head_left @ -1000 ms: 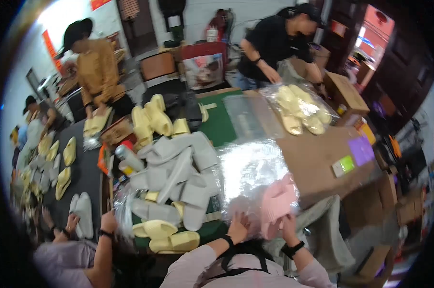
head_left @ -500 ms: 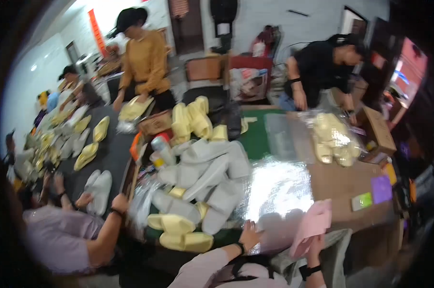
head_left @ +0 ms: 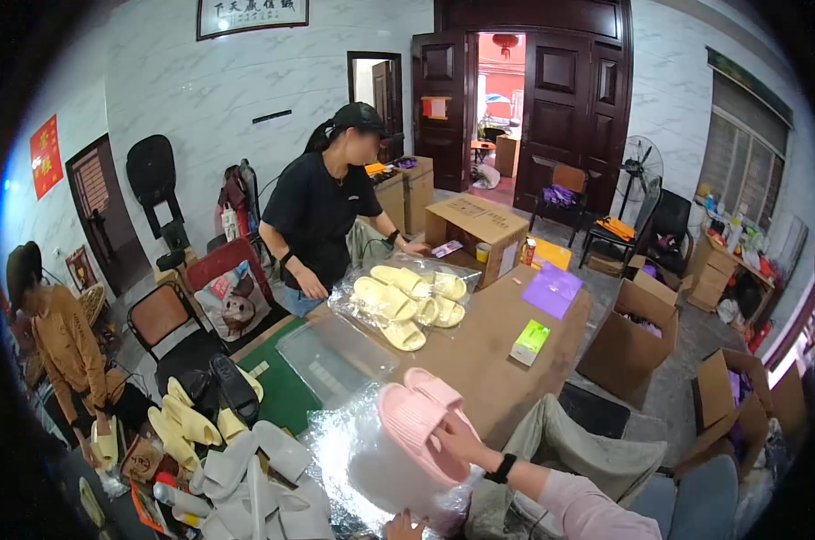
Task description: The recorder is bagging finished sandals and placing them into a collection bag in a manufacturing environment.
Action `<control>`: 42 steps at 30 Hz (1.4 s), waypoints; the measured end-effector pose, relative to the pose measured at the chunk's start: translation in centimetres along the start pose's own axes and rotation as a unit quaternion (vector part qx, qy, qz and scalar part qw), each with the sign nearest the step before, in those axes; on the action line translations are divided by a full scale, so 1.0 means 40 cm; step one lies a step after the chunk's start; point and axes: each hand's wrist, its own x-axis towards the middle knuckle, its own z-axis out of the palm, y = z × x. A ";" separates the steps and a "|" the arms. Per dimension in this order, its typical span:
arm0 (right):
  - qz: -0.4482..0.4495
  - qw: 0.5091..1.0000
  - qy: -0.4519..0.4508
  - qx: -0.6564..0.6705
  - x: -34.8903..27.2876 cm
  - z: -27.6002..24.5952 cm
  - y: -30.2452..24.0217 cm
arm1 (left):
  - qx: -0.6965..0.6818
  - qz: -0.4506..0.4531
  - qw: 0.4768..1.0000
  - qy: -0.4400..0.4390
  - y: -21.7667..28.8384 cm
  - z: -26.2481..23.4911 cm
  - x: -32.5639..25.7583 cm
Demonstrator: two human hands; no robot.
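A pair of pink slippers [head_left: 412, 416] is raised over the near side of the table, with my right hand [head_left: 460, 438] shut on them at the foot opening. Beneath them lies a shiny stack of clear plastic bags [head_left: 349, 459]. At the lower edge, only the fingers of my left hand [head_left: 405, 526] show, spread and resting by the plastic. Left of the bags is a heap of grey slippers [head_left: 263, 486]. Several yellow slippers in a clear bag [head_left: 398, 301] lie farther off, in front of a person in black [head_left: 322, 211].
A cardboard box [head_left: 479, 229], a green-and-white box [head_left: 529, 342] and a purple packet [head_left: 552, 290] are on the table's right. Yellow slippers [head_left: 181, 418] and black slippers [head_left: 234, 385] lie at left. Open cartons [head_left: 631, 337] stand on the floor. Another person [head_left: 74, 346] works at far left.
My view has swung right and up. The pink slippers have come over the plastic bags in my right hand. The person in black now has a hand by the cardboard box.
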 end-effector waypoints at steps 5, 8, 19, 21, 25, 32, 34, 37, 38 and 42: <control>-0.033 0.999 0.020 -0.022 0.117 0.017 -0.085 | -0.042 -0.035 0.992 -0.113 0.033 -0.101 0.016; 0.000 0.997 -0.027 -0.079 0.147 0.013 -0.130 | -0.021 -0.039 0.996 -0.072 0.053 -0.155 0.015; -0.042 0.994 -0.060 -0.076 0.218 0.050 -0.060 | 0.032 -0.024 0.998 -0.042 0.057 -0.121 0.000; -0.025 0.993 -0.107 -0.052 0.197 0.043 -0.060 | 0.043 -0.045 0.997 -0.039 0.045 -0.109 0.006; 0.101 0.963 -0.243 0.056 0.105 0.001 -0.086 | 0.070 -0.041 0.996 0.039 0.033 -0.150 0.065; 0.072 0.956 -0.274 -0.072 0.001 0.014 0.070 | 0.100 -0.109 0.984 0.097 -0.009 -0.230 0.081; 0.091 0.948 -0.300 -0.047 -0.018 0.011 0.046 | 0.068 -0.126 0.986 0.081 -0.029 -0.232 0.064; 0.115 0.958 -0.256 -0.062 -0.058 -0.024 0.080 | 0.048 -0.133 0.984 0.105 -0.024 -0.230 0.063; 0.117 0.958 -0.254 -0.064 -0.072 -0.034 0.070 | 0.045 -0.131 0.985 0.105 -0.019 -0.232 0.063; 0.174 0.953 -0.245 -0.048 -0.129 -0.093 0.019 | 0.021 -0.169 0.979 0.111 -0.013 -0.240 0.073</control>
